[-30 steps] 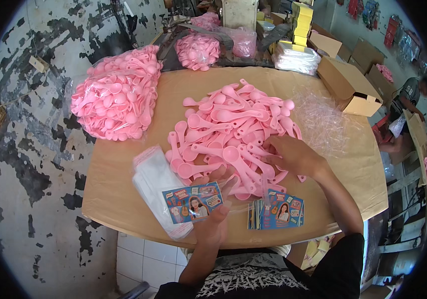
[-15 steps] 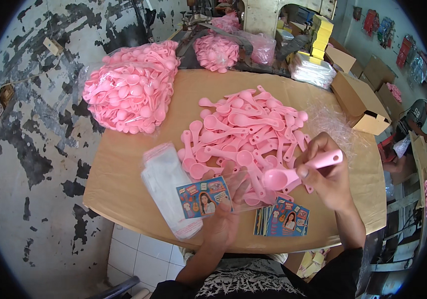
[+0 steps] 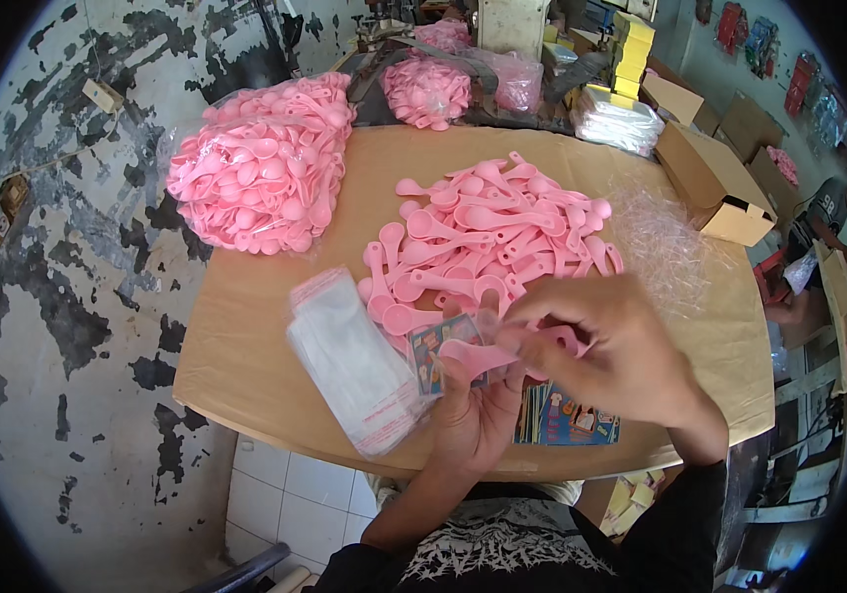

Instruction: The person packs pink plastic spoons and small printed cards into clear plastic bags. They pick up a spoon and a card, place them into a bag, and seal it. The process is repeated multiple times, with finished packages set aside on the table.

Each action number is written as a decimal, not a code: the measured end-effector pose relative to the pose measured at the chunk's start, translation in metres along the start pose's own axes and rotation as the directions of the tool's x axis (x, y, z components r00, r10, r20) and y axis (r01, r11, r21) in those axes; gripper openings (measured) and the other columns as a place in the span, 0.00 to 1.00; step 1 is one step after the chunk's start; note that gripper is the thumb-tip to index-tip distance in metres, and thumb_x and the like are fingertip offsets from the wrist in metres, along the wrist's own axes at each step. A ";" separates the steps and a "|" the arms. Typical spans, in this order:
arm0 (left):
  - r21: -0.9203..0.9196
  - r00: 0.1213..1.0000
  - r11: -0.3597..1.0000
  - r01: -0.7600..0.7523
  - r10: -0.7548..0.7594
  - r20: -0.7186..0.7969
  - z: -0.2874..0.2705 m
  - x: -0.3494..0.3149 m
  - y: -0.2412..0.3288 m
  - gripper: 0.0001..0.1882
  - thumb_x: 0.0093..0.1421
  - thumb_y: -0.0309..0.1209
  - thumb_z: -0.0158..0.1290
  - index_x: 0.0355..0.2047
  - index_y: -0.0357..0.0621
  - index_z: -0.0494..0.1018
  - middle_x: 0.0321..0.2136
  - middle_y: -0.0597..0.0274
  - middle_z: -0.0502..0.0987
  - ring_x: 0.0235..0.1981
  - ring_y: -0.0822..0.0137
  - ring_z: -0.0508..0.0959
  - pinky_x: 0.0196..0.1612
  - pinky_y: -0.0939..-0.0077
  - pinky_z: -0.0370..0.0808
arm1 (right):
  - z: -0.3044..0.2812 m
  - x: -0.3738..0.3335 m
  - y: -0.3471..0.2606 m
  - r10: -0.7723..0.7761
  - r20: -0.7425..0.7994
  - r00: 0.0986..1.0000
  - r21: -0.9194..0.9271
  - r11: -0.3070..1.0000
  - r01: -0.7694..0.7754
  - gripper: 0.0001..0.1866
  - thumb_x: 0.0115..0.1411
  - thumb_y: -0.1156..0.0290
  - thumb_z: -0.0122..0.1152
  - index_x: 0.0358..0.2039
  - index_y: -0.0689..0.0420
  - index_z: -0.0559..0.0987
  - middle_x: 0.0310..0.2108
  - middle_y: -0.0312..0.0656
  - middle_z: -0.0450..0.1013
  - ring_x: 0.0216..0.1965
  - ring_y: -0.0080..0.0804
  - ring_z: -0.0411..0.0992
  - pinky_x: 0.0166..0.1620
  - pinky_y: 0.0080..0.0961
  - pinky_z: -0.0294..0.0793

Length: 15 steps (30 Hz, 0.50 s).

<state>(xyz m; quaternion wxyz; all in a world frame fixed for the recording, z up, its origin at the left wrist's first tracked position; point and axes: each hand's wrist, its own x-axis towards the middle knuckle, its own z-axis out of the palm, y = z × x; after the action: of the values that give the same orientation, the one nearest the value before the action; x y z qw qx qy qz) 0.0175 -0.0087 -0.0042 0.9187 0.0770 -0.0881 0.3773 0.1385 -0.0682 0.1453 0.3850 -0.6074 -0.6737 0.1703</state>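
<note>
In front of my body, my left hand (image 3: 480,420) is closed on a small clear plastic bag with a blue printed card (image 3: 427,354) in it. A pink measuring spoon (image 3: 471,357) lies across the card, its bowl toward the left thumb. My right hand (image 3: 613,346) pinches near the spoon's handle end; its fingers partly hide the handle and the bag's mouth. Whether the spoon is fully inside the bag, I cannot tell. Beneath the right hand sits a stack of blue cards (image 3: 574,420). Left of my left hand lies a stack of clear bags (image 3: 349,361).
Beyond my hands, a heap of pink spoons (image 3: 502,232) covers the middle of the brown-papered table (image 3: 255,366). A big bag of spoons (image 3: 260,168) stands at the far left. Crumpled clear plastic (image 3: 666,237) and a cardboard box (image 3: 715,183) are at the right. Another person (image 3: 824,217) is at far right.
My right hand has brought the spoon left and onto the card bag, turning its bowl leftward. The left hand has moved right and tilted the bag with its card.
</note>
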 end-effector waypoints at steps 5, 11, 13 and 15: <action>0.094 0.994 0.993 -0.066 0.074 -0.081 0.009 -0.005 0.006 0.47 0.58 0.45 0.59 0.68 0.46 0.43 0.67 0.53 0.51 0.68 0.56 0.54 0.69 0.57 0.54 | -0.040 -0.010 -0.012 -0.140 -0.321 0.937 0.009 0.989 0.151 0.04 0.52 0.78 0.66 0.29 0.60 0.80 0.24 0.38 0.76 0.21 0.15 0.70 0.22 0.14 0.61; 0.881 0.908 0.242 -0.406 0.222 0.357 0.034 0.003 0.016 0.54 0.53 0.40 0.64 0.67 0.35 0.41 0.67 0.44 0.49 0.68 0.51 0.53 0.69 0.61 0.50 | -0.040 -0.016 -0.011 -0.128 -0.335 0.934 -0.140 0.986 0.085 0.03 0.52 0.78 0.66 0.27 0.62 0.79 0.22 0.38 0.75 0.17 0.14 0.66 0.19 0.15 0.59; 0.832 0.909 -0.384 -0.400 -0.047 0.415 0.047 0.007 0.010 0.48 0.55 0.38 0.63 0.66 0.31 0.47 0.62 0.45 0.59 0.64 0.53 0.60 0.65 0.64 0.56 | -0.028 -0.010 0.002 -0.115 -0.212 0.970 -0.162 0.983 0.081 0.04 0.52 0.77 0.66 0.27 0.62 0.79 0.22 0.37 0.74 0.16 0.13 0.64 0.19 0.16 0.59; 0.944 0.965 -0.200 -0.261 -0.029 0.261 0.042 0.006 0.003 0.42 0.58 0.37 0.60 0.64 0.31 0.51 0.59 0.46 0.64 0.61 0.55 0.65 0.62 0.66 0.60 | -0.017 0.000 0.013 -0.163 -0.117 0.980 -0.169 0.975 0.143 0.05 0.52 0.76 0.66 0.29 0.62 0.79 0.21 0.34 0.74 0.16 0.14 0.64 0.19 0.16 0.59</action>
<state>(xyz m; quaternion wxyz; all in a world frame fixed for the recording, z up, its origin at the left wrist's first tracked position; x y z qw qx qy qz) 0.0147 -0.0111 0.0379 0.4720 0.7819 0.1413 0.3819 0.1596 -0.0699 0.1472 0.3902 -0.5924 -0.7034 0.0455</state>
